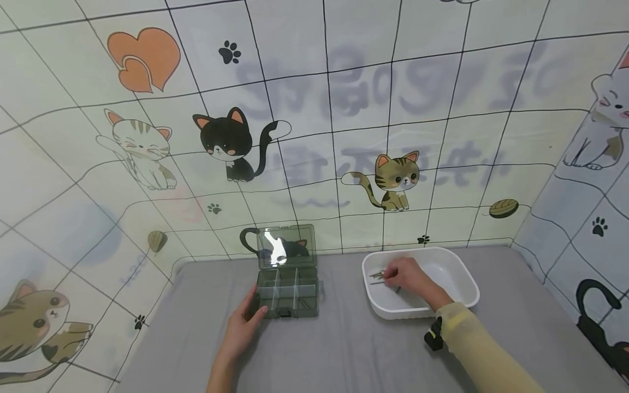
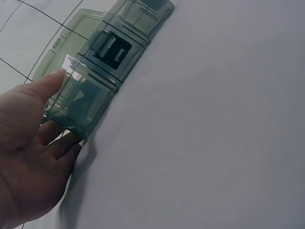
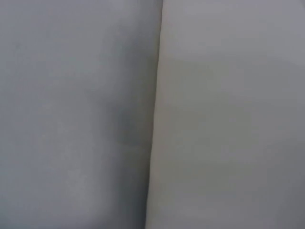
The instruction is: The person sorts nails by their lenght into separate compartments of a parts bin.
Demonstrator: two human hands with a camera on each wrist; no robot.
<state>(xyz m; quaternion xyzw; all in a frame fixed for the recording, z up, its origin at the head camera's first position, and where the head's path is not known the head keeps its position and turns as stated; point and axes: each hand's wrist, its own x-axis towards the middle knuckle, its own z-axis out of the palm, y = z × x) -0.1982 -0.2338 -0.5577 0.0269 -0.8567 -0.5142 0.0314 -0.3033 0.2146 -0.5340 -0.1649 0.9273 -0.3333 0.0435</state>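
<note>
My left hand point(image 1: 244, 326) holds a translucent green compartment box point(image 1: 287, 312) at its near left corner. In the left wrist view the thumb lies on the box's rim and the other fingers sit against its side and lower edge. The lid point(image 1: 286, 247) stands raised at the back. Thin dark pieces point(image 1: 304, 303) lie in the near right compartment. My right hand point(image 1: 407, 274) reaches into a white tray point(image 1: 467, 275), fingers bent down among several thin, nail-like metal pieces point(image 1: 377, 275). I cannot tell whether its fingertips grip one.
Box and tray stand side by side on a grey cloth-covered table point(image 1: 339, 338), with a gap between them. A cat-print wall covering point(image 1: 304, 191) rises directly behind both. The right wrist view holds only blurred pale surfaces and a vertical edge.
</note>
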